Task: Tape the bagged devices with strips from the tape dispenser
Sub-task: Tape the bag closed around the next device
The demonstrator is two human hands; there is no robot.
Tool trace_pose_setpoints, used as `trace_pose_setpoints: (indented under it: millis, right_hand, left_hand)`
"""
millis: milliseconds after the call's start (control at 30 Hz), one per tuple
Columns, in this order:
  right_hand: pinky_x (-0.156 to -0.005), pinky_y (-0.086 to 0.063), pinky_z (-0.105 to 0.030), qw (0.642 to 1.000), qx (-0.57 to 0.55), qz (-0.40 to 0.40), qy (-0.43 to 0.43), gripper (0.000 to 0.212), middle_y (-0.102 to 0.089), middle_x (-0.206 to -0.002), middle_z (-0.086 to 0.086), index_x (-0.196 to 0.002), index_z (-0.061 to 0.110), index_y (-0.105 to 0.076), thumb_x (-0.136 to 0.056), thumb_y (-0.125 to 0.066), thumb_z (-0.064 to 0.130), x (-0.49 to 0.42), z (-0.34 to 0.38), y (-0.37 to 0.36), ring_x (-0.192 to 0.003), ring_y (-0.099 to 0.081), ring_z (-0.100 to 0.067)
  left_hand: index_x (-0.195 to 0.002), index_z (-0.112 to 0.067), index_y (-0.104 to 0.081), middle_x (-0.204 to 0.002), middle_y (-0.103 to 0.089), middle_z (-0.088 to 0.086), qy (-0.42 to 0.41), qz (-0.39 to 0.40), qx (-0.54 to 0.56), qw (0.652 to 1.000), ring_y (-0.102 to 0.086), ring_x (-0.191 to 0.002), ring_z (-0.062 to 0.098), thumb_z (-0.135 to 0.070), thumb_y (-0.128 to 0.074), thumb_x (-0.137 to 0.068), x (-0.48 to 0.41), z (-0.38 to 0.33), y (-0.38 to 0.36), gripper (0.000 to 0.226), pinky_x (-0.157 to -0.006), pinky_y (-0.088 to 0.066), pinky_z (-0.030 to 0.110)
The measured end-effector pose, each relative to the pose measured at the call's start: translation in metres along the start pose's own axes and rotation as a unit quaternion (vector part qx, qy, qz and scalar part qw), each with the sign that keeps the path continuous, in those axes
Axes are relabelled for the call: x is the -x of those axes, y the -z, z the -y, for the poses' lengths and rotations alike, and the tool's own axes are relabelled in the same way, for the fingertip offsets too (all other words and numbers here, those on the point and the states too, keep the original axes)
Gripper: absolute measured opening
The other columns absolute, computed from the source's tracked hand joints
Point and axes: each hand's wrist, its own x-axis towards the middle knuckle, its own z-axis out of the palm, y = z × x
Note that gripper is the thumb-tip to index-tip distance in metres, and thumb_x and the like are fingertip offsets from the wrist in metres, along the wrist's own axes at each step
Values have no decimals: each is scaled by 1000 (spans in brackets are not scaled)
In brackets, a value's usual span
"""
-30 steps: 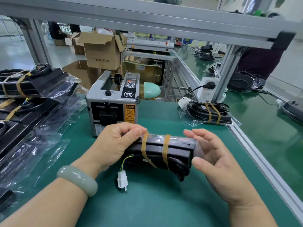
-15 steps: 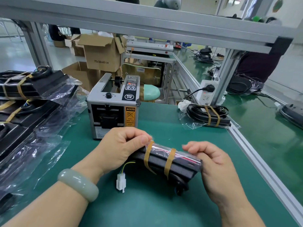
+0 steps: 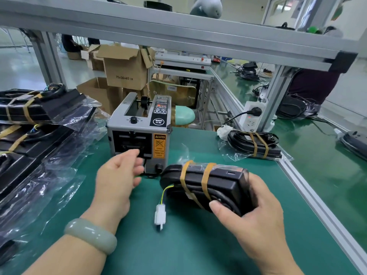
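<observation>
Green bench mat (image 3: pixel 198 251) under everything. To my left is the pile of bagged devices (image 3: pixel 35 116), black units in loose clear bags, and one more bagged unit (image 3: pixel 254 145) lies far right by the rail. Tape dispenser (image 3: pixel 139 133) sits mid-bench, slot facing me. The bagged device (image 3: pixel 220 182) I'm on is just right of the dispenser & a bit nearer me, its right end in my R hand (image 3: pixel 256 221): thumb pressed on the near face, fingers curled round the far end, firm hold. Can't tell if its left end touches the mat. I'd judge it a rigid block w/ some weight, prob not fragile, but the bag film looks slick & slack, so a grip on plastic alone would slide. Better to clamp the hard body at the end, or across the two tan bands (image 3: pixel 206 179) where cable & bag are cinched tight. L hand (image 3: pixel 117 179) is open, fingers loose & spread, nothing in it that I can see, tips right at the dispenser slot. Whether a strip is out there, can't tell. Smallest bit: white connector (image 3: pixel 159 215) on its yellow-green wire (image 3: pixel 165 192) hangs free of the bundle. It's floppy, so don't lift by it & keep it clear of the tape.
</observation>
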Motion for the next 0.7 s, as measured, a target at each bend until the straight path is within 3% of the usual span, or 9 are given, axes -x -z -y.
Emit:
trace_pose_setpoints:
  millis: [100, 233, 467, 600, 700]
  right_hand:
    - [-79, -42, -1, 999, 30, -44, -3, 64, -68, -104, 25, -109, 42, -60, -52, -84, 27, 2, -2, -3, -95, -65, 5]
    - [-79, -40, 0, 998, 47, -48, 3, 65, -66, -104, 27, -107, 56, -55, -56, -81, 24, 2, -4, -2, -95, -64, 6]
    - [-82, -38, 1, 994, 89, -43, 38, 71, -63, -106, 33, -110, 64, -50, -55, -81, 33, 2, -5, -4, -98, -61, 11]
    - [-87, -40, -4, 994, 90, -43, 37, 64, -64, -108, 26, -114, 60, -50, -56, -74, 47, 3, -7, -5, -101, -63, 1]
    - [-92, -46, -20, 993, 106, -38, 47, 65, -66, -107, 20, -118, 53, -51, -57, -75, 47, 4, -11, -4, -103, -64, -9]
  left_hand:
    - [-82, -21, -64, -68, -62, -2, 65, -76, 11, 995, -52, -47, 3, -23, -64, -90, -16, -7, 4, 8, -37, -38, 11]
    - [-76, -16, -60, -63, -59, -3, 124, -56, 18, 990, -48, -32, -1, -20, -66, -90, -26, -19, 1, 16, -35, -36, 9]
    - [-77, -17, -60, -41, -58, -10, 166, -26, 6, 986, -48, -30, -1, -23, -63, -92, -31, -33, -7, 16, -33, -34, 8]
    - [-74, -16, -59, -40, -57, -9, 173, -26, -15, 984, -48, -29, -1, -23, -63, -91, -34, -39, -10, 19, -33, -34, 8]
    - [-74, -15, -59, -47, -60, -7, 169, -37, -31, 984, -48, -30, -1, -24, -64, -90, -37, -39, -13, 19, -33, -34, 8]
